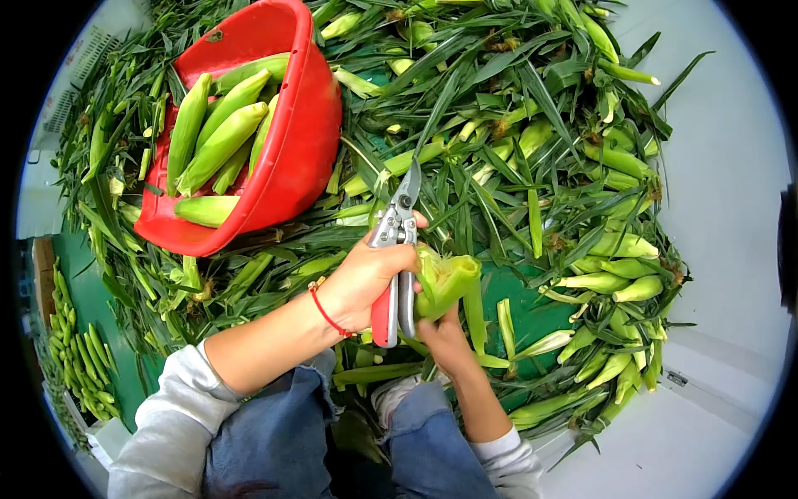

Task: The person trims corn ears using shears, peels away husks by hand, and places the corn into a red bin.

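The one view comes from the person's head, facing forward and steeply down over the jeans (266,437) at the bottom edge. It sits fairly close above the left hand (366,281) and right hand (449,339), near mid-frame, and its wide, round-edged field takes in the red basin (309,141) at upper left.

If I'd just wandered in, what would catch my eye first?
Probably the bright red basin at upper left, with green corn ears inside. Next, the pruning shears in the left hand at centre, beside another ear in the right hand. Long green leaves spread around them.
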